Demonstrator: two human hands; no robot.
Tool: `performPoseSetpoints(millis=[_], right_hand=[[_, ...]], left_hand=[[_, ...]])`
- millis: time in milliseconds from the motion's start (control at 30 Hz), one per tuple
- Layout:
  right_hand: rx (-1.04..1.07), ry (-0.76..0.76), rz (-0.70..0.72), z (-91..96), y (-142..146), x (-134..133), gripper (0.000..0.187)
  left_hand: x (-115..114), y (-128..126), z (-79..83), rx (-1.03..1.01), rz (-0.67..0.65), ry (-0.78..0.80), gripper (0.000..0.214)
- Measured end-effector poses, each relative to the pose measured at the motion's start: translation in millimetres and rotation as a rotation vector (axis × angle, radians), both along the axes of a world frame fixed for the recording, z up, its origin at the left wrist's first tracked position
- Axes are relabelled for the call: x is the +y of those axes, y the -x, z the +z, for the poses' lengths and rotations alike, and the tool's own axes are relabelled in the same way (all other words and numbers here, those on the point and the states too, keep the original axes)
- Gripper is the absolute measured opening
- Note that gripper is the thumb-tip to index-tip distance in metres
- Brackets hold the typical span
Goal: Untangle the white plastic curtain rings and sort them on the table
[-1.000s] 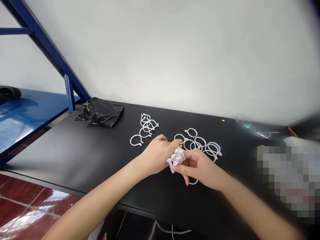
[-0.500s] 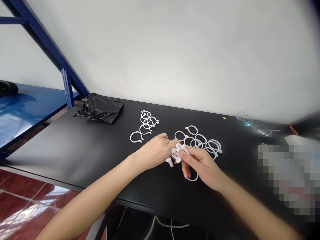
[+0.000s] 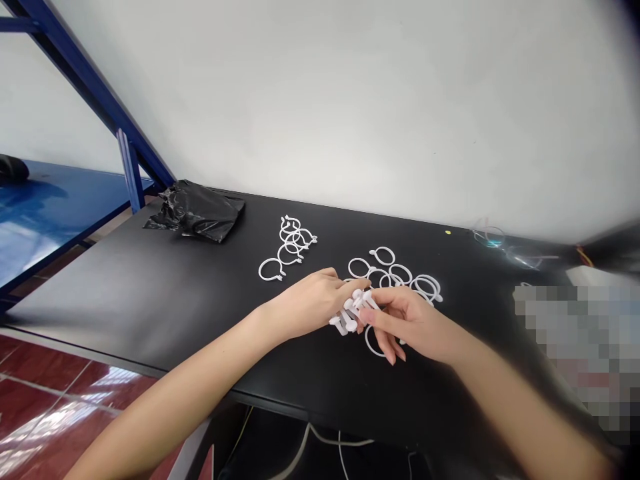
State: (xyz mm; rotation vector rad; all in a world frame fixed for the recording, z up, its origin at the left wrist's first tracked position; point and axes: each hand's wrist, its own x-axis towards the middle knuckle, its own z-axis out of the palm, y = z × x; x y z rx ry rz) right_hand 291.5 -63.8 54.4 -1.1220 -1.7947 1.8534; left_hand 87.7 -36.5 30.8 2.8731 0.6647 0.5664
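My left hand (image 3: 307,303) and my right hand (image 3: 407,321) meet over the black table (image 3: 150,300), both gripping a bunch of small white plastic clips (image 3: 350,311). One white ring (image 3: 373,341) hangs under my right fingers, attached to the bunch or held with it; I cannot tell which. Just behind the hands lies a loose heap of white plastic rings (image 3: 395,275). A second group of white rings (image 3: 287,250) lies further left, apart from my hands.
A crumpled black plastic bag (image 3: 197,210) lies at the back left of the table. A blue metal frame (image 3: 100,100) and blue shelf (image 3: 45,213) stand to the left. A white wall rises behind. Clear plastic bits (image 3: 500,243) lie at the back right; a blurred area covers the right.
My right hand has turned and lowered, its fingers now stretched down toward the table over the ring. The clip bunch shifted slightly. My left hand has barely moved.
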Motion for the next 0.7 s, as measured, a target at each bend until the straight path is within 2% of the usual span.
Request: performPoseSetpoints(millis=[100,200,400,567,700], right_hand=[[-0.022,-0.059,0.023,1.8,-1,0,0.040],[0.018,-0.116,0.016,-0.5,2,-4,0.043],[0.110,-0.274,-0.068,-4.6,12,-20,0.046],[0.117,-0.498,-0.057,-1.5,14,-28,0.042],[0.132,-0.429,-0.132,-9.3,13,-26,0.039]], left_hand=[[0,0,-1.7,0.059,0.027,-0.032,0.017],[1,0,-0.7,0.062,0.036,0.007,0.024],[-2,3,4.2,-0.091,-0.053,0.326,0.016],[-1,6,2.0,-0.201,-0.038,0.448,0.032],[-1,1,-1.1,-0.234,-0.017,0.492,0.026]])
